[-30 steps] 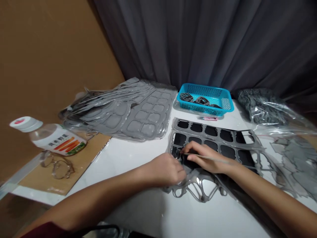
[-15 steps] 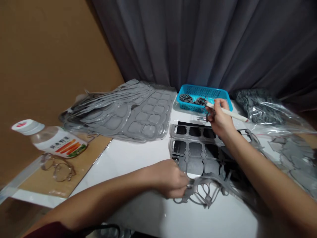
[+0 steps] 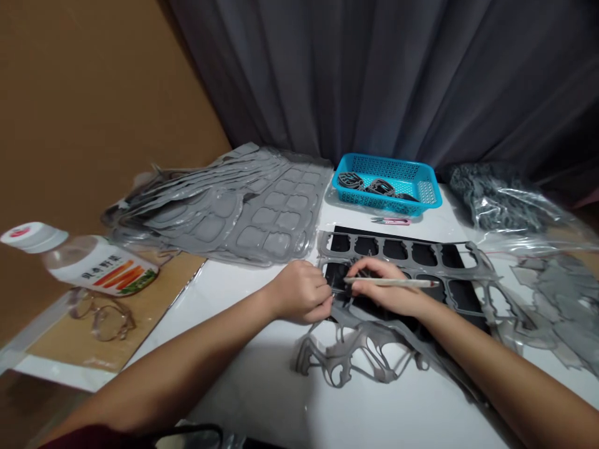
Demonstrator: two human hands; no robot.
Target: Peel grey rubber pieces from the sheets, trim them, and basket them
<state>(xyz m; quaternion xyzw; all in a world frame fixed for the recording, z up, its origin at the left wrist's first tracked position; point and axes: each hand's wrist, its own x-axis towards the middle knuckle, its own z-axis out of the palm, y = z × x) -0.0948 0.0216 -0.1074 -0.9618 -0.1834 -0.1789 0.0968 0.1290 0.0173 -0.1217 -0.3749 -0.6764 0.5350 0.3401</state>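
Note:
A grey rubbery sheet [image 3: 423,272] with rows of rounded cut-outs lies over a black board [image 3: 433,236]. At its left edge my left hand [image 3: 302,292] is closed, fingers curled down on the sheet's strips; what exactly is pinched is partly hidden. My right hand [image 3: 386,290] grips a slim white pen-like tool [image 3: 397,282], its tip pointing left into a cut-out close to my left fingers. Peeled grey strips [image 3: 346,358] trail loosely in front of both hands. Small pink thread snips [image 3: 393,221] lie behind the sheet.
A blue basket [image 3: 388,206] with bundled grey pieces stands at the back. On the left are stacked grey sheets [image 3: 276,218], a bottle [image 3: 103,265] and glasses [image 3: 105,318]. A plastic bag [image 3: 496,199] and grey scraps [image 3: 556,305] lie on the right.
My right hand has come from the basket down to the sheet with the white tool. My left hand has moved up and left, to the sheet's edge; the loose strips lie lower.

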